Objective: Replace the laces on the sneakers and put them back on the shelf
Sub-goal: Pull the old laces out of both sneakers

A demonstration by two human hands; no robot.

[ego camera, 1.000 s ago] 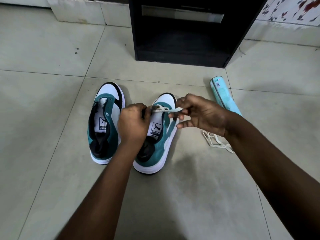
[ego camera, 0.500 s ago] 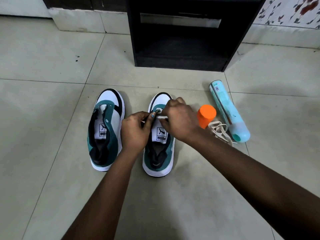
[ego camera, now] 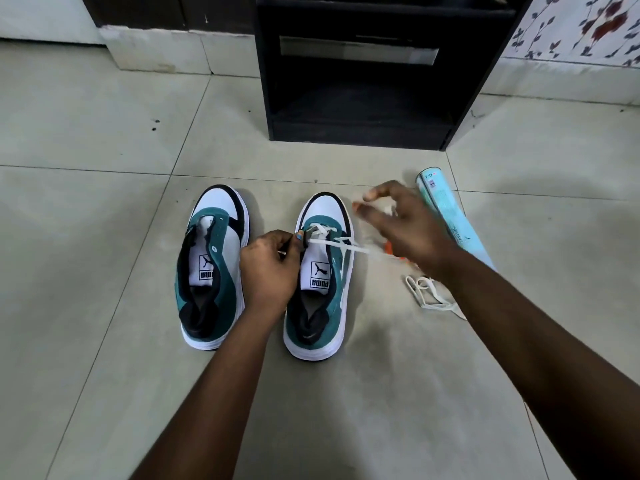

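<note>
Pinched in the left hand (ego camera: pixel 268 268), the lace (ego camera: pixel 332 242) crosses only the right shoe's (ego camera: pixel 317 282) lowest eyelets; right hand (ego camera: pixel 398 226) hovers blurred, fingers apart, empty. Left shoe (ego camera: pixel 211 268) unlaced; spare lace (ego camera: pixel 429 294) on floor; shelf (ego camera: pixel 360 98) awaits both.

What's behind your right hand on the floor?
Behind the right hand an orange patch shows; the hand covers the rest. The pale blue can lies beyond, and a loose white lace beneath the wrist.
</note>
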